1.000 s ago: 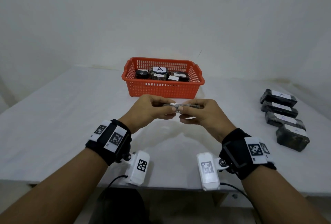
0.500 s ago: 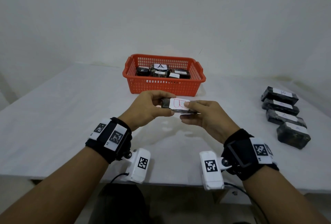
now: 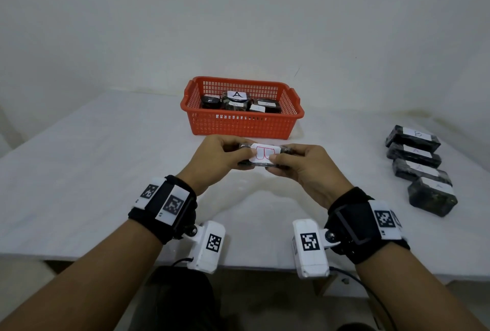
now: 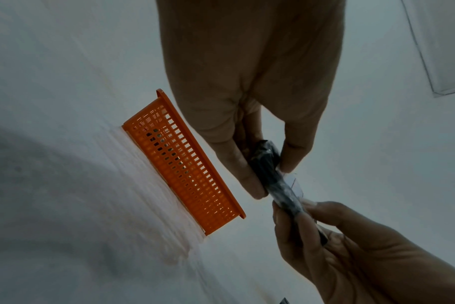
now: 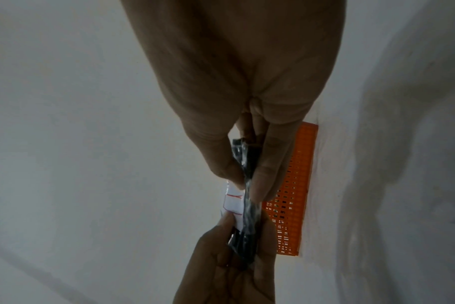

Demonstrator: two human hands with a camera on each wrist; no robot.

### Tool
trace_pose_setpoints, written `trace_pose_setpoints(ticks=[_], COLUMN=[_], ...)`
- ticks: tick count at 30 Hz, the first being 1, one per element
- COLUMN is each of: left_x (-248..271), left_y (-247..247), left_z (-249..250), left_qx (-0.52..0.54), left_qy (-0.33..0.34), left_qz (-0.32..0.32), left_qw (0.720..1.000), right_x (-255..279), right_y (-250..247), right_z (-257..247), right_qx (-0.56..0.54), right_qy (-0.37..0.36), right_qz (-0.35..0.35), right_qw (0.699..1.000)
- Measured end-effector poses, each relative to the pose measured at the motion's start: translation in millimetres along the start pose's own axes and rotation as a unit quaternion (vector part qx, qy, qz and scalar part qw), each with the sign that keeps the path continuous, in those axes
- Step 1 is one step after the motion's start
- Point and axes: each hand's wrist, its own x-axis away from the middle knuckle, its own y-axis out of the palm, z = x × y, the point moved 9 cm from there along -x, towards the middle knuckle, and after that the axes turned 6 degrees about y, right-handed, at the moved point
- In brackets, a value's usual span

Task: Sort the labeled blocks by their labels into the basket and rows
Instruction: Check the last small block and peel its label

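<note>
A flat dark block (image 3: 265, 155) with a white label bearing a red B is held above the table, in front of the orange basket (image 3: 242, 125). My left hand (image 3: 221, 157) pinches its left end (image 4: 266, 156). My right hand (image 3: 299, 162) pinches its right end (image 5: 243, 156), thumb on the label. The label faces up toward me. The basket holds several dark blocks, one (image 3: 236, 96) labeled A on top. A row of dark labeled blocks (image 3: 420, 169) lies on the table at the right.
The white table (image 3: 92, 171) reaches a white wall behind the basket. Its front edge runs just under my wrists. The basket (image 4: 185, 164) shows to the left of my left hand in the left wrist view, and the basket (image 5: 294, 195) lies beyond the block in the right wrist view.
The block has turned from edge-on to label up, so the red B now faces me. Both hands have kept their hold and stayed in front of the basket.
</note>
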Motion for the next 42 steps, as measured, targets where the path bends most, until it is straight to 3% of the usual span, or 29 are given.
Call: trace_pose_setpoints(ticks=[20,30,36,42], left_x=[6.3,8.7,12.4,12.9], left_y=[6.3,-3.5,6.6,4.4], left_z=[4.2,10.6,0.4,5.9], left_qx=[0.011,-0.053,-0.011,-0.018], left_qy=[0.011,0.047,-0.024,-0.012], left_qz=[-0.016,0.015,-0.014,0.006], left_qw=[1.0,0.997,1.0,1.0], right_x=[4.9,8.3,8.4,10.7], right_y=[12.2,4.5,-3.5,2.3], right_z=[-7.3,3.8,-0.2,0.5], right_qx=[0.075,0.008,0.007,0.024], right_qy=[-0.036,0.027,-0.02,-0.02], right_qz=[-0.004,-0.024,-0.001,-0.011], right_qw=[0.997,0.999,1.0,0.999])
